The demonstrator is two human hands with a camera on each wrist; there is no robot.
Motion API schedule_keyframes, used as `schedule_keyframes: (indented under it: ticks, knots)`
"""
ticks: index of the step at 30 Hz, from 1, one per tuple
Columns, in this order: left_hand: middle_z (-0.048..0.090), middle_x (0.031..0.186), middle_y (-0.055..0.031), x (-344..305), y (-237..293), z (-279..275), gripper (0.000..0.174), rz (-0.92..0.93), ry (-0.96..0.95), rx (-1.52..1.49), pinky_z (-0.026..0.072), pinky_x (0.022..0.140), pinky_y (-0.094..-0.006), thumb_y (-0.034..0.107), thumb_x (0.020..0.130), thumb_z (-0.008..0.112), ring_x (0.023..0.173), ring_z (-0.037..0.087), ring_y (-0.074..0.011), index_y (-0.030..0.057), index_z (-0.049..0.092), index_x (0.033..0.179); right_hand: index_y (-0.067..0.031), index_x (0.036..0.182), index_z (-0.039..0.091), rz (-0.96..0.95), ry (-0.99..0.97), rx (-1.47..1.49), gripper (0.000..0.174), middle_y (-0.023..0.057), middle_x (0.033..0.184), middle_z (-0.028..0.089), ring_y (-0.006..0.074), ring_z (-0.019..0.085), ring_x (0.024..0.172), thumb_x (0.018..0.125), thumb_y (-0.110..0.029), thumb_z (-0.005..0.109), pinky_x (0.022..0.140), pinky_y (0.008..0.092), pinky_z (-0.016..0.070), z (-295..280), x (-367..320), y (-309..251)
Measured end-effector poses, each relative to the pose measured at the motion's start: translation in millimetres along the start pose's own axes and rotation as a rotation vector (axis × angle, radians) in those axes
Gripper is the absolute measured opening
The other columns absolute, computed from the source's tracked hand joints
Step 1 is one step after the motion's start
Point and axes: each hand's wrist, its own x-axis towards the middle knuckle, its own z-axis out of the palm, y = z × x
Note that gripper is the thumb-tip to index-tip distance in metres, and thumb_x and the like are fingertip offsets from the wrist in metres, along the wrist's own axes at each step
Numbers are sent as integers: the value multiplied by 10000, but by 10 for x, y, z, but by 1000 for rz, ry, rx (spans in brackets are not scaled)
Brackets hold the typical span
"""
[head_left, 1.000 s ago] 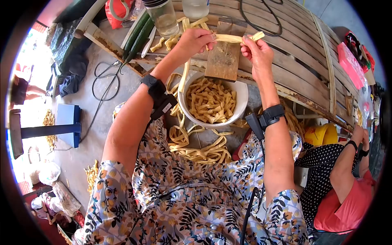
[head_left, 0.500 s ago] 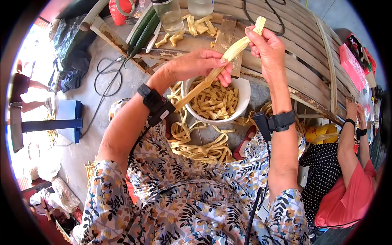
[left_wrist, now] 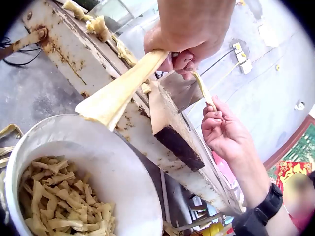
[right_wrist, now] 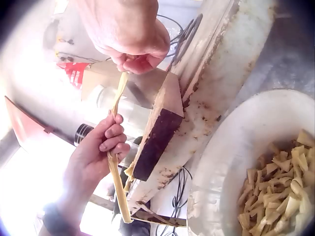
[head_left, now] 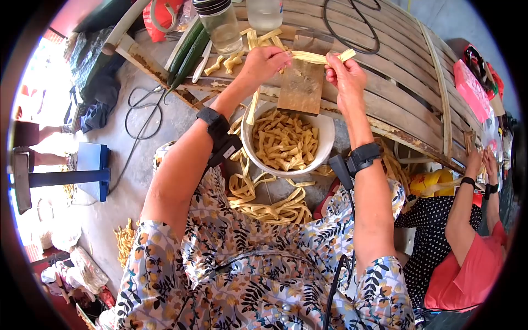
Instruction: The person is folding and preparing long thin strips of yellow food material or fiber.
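Note:
A long, pale yellow folded strip (head_left: 309, 56) is stretched between my two hands over the wooden block (head_left: 300, 91). My left hand (head_left: 265, 65) grips it partway along, and a loose length hangs below that hand, as the left wrist view shows. My right hand (head_left: 347, 74) pinches the strip close to one end, with a short tip sticking out past the fingers. Below the block stands a white bucket (head_left: 326, 137), holding many short, knotted yellow pieces (head_left: 286, 140). In the right wrist view, the left fingers (right_wrist: 114, 140) curl round the strip.
On the slatted bench (head_left: 401, 77) lie cucumbers (head_left: 190, 52), a white-handled knife (head_left: 202, 63), more yellow pieces (head_left: 234, 63), a lidded jar (head_left: 220, 27) and a black cable (head_left: 374, 38). Loose strips (head_left: 275, 209) lie on the floor by my feet. Another person (head_left: 467, 258) sits at right.
Half a second ago the strip slanted steeply, with my left hand low over the bucket's edge. Now both hands are farther forward, and the strip runs nearly level over the block.

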Motion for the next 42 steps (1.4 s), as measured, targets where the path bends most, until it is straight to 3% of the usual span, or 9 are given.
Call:
schedule_keyframes:
  ticks: [23, 26, 29, 33, 36, 37, 40, 42]
  knots:
    - [443, 584, 58, 82, -64, 26, 236, 2, 35, 34, 289, 474, -184, 236, 835, 558, 533, 358, -29, 46, 605, 702, -6, 815, 588, 11, 23, -8, 148, 30, 651, 568, 68, 495, 513, 752, -121, 656, 456, 185, 401, 13, 96, 96]
    - [444, 576, 60, 86, -115, 45, 221, -34, 92, 97, 286, 465, -183, 222, 835, 554, 523, 356, -29, 44, 614, 719, -1, 810, 585, -30, -19, -42, 146, 33, 650, 569, 67, 493, 505, 751, -117, 652, 450, 188, 397, -23, 165, 239]
    - [447, 571, 60, 60, -210, 52, 203, -83, 191, 170, 284, 459, -175, 199, 840, 542, 516, 359, -26, 37, 636, 762, -3, 811, 583, -126, 92, -274, 142, 32, 647, 568, 64, 487, 494, 752, -114, 648, 435, 186, 386, -168, 199, 441]
    - [447, 617, 47, -74, -46, -120, 241, -128, -62, -239, 285, 463, -163, 200, 883, 486, 514, 365, -20, -8, 607, 871, -12, 816, 593, 27, -32, -128, 169, 35, 662, 572, 42, 469, 508, 802, -178, 619, 441, 160, 364, -197, -29, 108]
    - [465, 656, 42, -276, 58, -176, 271, -160, -255, -377, 288, 465, -160, 228, 891, 477, 523, 367, -16, -17, 586, 925, 0, 791, 627, 163, -203, -312, 263, 52, 651, 585, 53, 476, 480, 802, -263, 625, 441, 174, 383, -214, -313, -127]
    - [474, 672, 39, -355, 100, -175, 283, -165, -309, -372, 304, 480, -161, 244, 897, 464, 539, 379, -21, -8, 580, 957, -3, 829, 637, 152, -319, -448, 308, 58, 691, 603, 51, 494, 517, 808, -309, 612, 467, 168, 396, -239, -382, -137]
    - [474, 670, 40, -504, 106, -114, 275, -144, -364, -336, 316, 496, -165, 234, 904, 446, 547, 386, -28, 3, 585, 963, -10, 851, 641, -284, -431, -611, 278, 58, 715, 612, 49, 517, 575, 807, -284, 617, 508, 163, 411, -242, -556, -201]
    - [509, 690, 21, -610, 165, -49, 283, -102, -395, -243, 360, 532, -172, 230, 913, 419, 561, 421, -43, 10, 587, 969, -17, 886, 630, -158, -372, -484, 244, 50, 734, 613, 49, 530, 618, 798, -245, 631, 546, 164, 422, -211, -608, -293]
